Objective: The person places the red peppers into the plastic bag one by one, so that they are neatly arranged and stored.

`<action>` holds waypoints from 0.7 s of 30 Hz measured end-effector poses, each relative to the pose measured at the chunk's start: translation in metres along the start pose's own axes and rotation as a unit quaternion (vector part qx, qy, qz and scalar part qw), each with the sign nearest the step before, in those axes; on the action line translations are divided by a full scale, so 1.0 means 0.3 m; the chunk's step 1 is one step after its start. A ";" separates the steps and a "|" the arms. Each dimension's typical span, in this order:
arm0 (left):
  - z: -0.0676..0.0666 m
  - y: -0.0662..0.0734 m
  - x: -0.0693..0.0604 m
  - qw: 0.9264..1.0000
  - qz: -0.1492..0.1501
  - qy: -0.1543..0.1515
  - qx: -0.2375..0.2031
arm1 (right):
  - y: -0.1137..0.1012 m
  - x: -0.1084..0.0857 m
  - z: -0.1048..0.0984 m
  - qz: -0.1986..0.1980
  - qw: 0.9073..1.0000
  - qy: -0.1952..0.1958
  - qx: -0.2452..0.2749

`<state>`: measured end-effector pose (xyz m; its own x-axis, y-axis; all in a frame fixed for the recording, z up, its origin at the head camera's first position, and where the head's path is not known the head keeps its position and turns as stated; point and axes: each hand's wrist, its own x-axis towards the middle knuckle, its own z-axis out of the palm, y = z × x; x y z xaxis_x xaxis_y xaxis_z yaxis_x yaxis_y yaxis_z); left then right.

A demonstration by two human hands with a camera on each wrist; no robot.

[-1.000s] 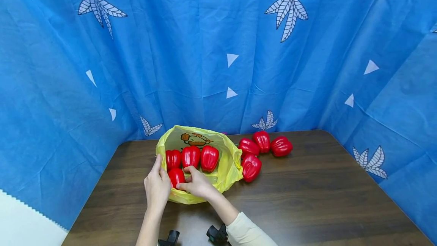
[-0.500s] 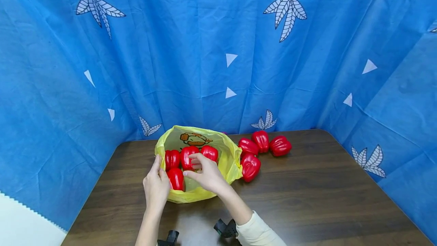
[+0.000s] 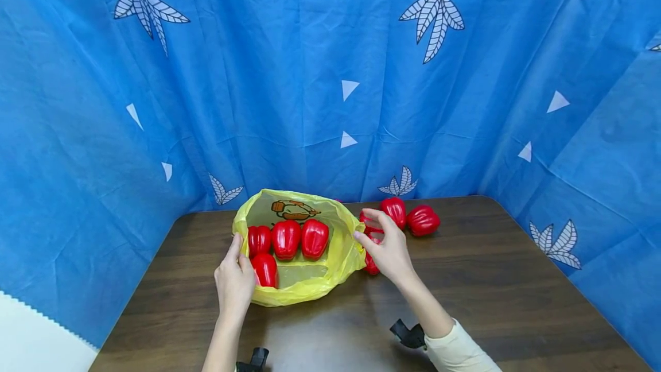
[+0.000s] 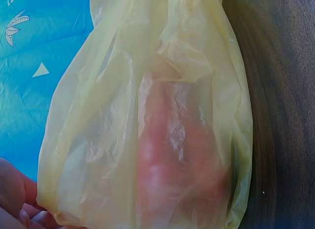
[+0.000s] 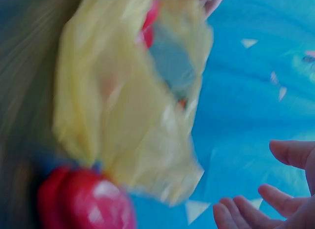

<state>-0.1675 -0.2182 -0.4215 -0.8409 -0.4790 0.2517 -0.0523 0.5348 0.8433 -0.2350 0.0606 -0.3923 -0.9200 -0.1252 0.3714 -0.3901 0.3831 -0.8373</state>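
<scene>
A yellow plastic bag (image 3: 353, 254) lies with its mouth towards me, several red bell peppers (image 3: 286, 240) inside it. My left hand (image 3: 234, 283) grips the bag's left edge; in the left wrist view part of that hand (image 4: 17, 194) shows beside the thin plastic. Just right of the bag, my right hand (image 3: 389, 248) hovers over loose red bell peppers and partly hides two of them. Its fingers are spread with nothing between them, as the right hand (image 5: 280, 204) in the right wrist view also shows. A blurred bell pepper (image 5: 93, 199) appears there below the bag.
Two more bell peppers, one upright (image 3: 394, 211) and one on its side (image 3: 423, 220), lie behind the right hand on the brown wooden table (image 3: 490, 280). A blue patterned curtain (image 3: 289, 102) encloses the table's back and sides.
My right hand has let go of the front-left bell pepper in the bag, come out, and moved right to the loose peppers. My left hand has stayed on the bag's edge.
</scene>
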 end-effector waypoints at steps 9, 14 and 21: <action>-0.006 0.005 -0.001 1.000 -0.006 -0.007 0.000 | 0.161 -0.031 -0.088 0.089 0.993 -0.003 -0.076; -0.001 -0.001 0.000 1.000 -0.006 -0.005 0.000 | 0.225 -0.055 -0.075 0.110 0.989 -0.001 -0.098; 0.003 -0.006 0.002 1.000 -0.005 -0.007 -0.003 | 0.274 -0.063 -0.040 0.146 0.984 -0.015 -0.097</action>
<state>-0.1684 -0.2186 -0.4233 -0.8477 -0.4748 0.2365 -0.0583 0.5264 0.8482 -0.2492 0.1055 -0.4633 -0.9936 -0.0096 0.1125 -0.0976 0.5746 -0.8126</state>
